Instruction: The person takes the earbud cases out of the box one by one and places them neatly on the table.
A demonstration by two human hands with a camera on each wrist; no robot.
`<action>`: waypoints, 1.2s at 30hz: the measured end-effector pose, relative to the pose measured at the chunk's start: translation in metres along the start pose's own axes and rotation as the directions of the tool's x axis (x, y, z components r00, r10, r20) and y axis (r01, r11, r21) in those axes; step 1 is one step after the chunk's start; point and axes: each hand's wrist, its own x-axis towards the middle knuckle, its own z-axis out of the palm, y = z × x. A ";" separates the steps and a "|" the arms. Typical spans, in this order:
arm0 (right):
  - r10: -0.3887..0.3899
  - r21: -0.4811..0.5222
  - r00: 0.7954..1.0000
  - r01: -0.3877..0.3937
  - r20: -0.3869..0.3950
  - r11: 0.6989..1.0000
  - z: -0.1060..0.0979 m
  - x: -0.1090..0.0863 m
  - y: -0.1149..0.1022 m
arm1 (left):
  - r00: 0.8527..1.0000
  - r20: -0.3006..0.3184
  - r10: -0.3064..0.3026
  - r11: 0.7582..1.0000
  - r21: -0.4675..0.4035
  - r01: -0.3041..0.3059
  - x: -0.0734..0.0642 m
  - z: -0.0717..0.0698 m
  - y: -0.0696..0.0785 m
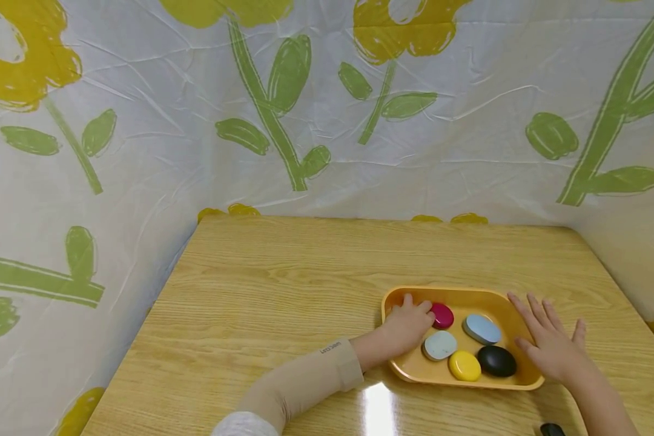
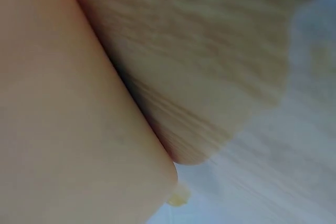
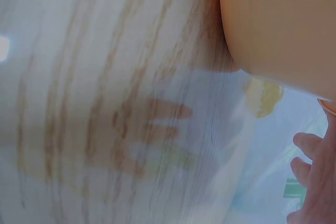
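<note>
An orange tray (image 1: 471, 383) holds several smooth rounded pieces: a crimson one (image 1: 442, 315), a light blue one (image 1: 482, 329), a pale grey-green one (image 1: 439, 345), a yellow one (image 1: 465, 366) and a black one (image 1: 497, 361). My left hand (image 1: 406, 329) reaches over the tray's left end, its fingers spread and loosely bent beside the crimson piece; what lies under the palm is hidden. At the right rim my right hand (image 1: 553, 348) lies with fingers spread, touching the tray's edge. Fingers (image 3: 310, 174) of the right hand show in the right wrist view.
The tray stands on a wood-grain table (image 1: 283, 284). A small black object (image 1: 552, 429) lies at the near edge, by the right forearm. A white flower-printed cloth (image 1: 185, 121) hangs behind and at the sides.
</note>
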 end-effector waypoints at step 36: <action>0.002 0.020 1.000 -0.002 -0.008 1.000 0.000 0.003 -0.001 | 0.998 0.009 0.067 0.970 -0.235 -0.062 0.008 0.029 -0.162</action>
